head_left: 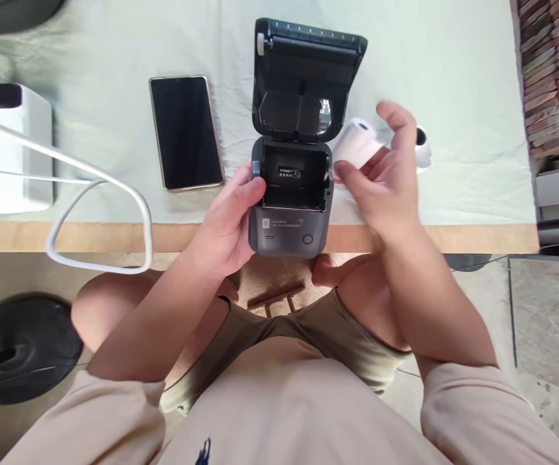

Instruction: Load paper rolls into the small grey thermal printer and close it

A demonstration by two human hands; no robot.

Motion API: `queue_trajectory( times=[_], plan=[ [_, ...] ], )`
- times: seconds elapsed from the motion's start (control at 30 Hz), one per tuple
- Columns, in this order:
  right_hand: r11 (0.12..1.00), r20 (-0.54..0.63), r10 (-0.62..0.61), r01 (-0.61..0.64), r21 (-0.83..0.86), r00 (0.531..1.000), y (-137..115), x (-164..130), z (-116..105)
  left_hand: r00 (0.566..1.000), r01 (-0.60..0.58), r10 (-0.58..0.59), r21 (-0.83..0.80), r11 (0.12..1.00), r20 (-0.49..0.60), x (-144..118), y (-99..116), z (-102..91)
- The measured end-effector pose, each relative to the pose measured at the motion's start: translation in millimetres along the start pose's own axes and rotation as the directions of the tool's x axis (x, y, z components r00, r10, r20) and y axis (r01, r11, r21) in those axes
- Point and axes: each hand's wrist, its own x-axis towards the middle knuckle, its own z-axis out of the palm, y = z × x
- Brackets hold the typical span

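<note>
Beige shirt front and sleeves fill the bottom of the frame, with both hands raised to a small printer at centre.

The left hand [228,223] wraps its fingers around the left side of the dark grey box-shaped label printer [291,203], which sits at the table's near edge with its black hinged lid [305,77] standing open and its paper bay showing. The right hand [386,177], right of centre, grips a white paper roll [357,143] in loosely curled fingers just beside the printer. A black-screened smartphone [185,132] lies flat left of centre on the pale green tablecloth [453,77]; a white cable [99,187] loops at the left edge.
</note>
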Motion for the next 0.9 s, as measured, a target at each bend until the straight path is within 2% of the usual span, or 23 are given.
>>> queue_trajectory(
  times=[0.03, 0.1, 0.17, 0.2, 0.27, 0.33, 0.4, 0.47, 0.63, 0.7, 0.83, 0.9],
  plan=[
    [0.995, -0.019, 0.037, -0.035, 0.097, 0.999, 3, 1, -3, 1.000, 0.008, -0.009, -0.008, 1.000, -0.020, 0, 1, 0.8],
    [0.982, -0.041, 0.071, -0.062, 0.181, 0.997, 1, 2, -6, 0.996, 0.039, -0.040, -0.021, 0.999, -0.079, -1, 1, 2.6],
    [0.985, -0.054, 0.005, 0.005, 0.174, 0.999, -10, -3, -6, 0.991, 0.054, -0.057, -0.025, 0.998, -0.118, -1, 1, 3.8],
    [0.988, -0.076, -0.086, 0.095, 0.121, 0.993, -19, -6, -5, 0.992, 0.049, -0.051, -0.021, 0.999, -0.117, -2, 0, 3.9],
    [0.944, -0.088, -0.326, 0.320, -0.075, 0.941, -40, -17, 1, 0.996, 0.021, -0.022, -0.010, 1.000, -0.082, -2, -3, 3.0],
    [0.828, 0.014, -0.498, 0.480, -0.290, 0.867, -60, -29, 10, 0.999, -0.005, 0.005, -0.002, 1.000, -0.046, -4, -7, 1.4],
    [0.709, 0.156, -0.542, 0.548, -0.443, 0.826, -72, -37, 17, 0.999, -0.023, 0.023, 0.015, 1.000, -0.026, -5, -10, -0.2],
    [0.644, 0.231, -0.528, 0.563, -0.518, 0.817, -77, -41, 22, 0.999, -0.047, 0.048, 0.047, 0.998, -0.017, -6, -13, -1.5],
    [0.532, 0.280, -0.542, 0.582, -0.616, 0.792, -77, -35, 21, 0.999, -0.051, 0.053, 0.079, 0.996, -0.015, -7, -14, -3.0],
    [0.481, 0.285, -0.541, 0.569, -0.667, 0.791, -79, -35, 19, 0.999, -0.042, 0.043, 0.081, 0.996, -0.010, -7, -14, -3.0],
    [0.438, 0.250, -0.518, 0.505, -0.744, 0.818, -86, -40, 15, 0.999, -0.045, 0.046, 0.114, 0.993, -0.007, -8, -14, -2.5],
    [0.401, 0.262, -0.544, 0.521, -0.753, 0.797, -87, -41, 13, 0.999, -0.032, 0.034, 0.128, 0.991, -0.011, -8, -13, -2.2]
  ],
)
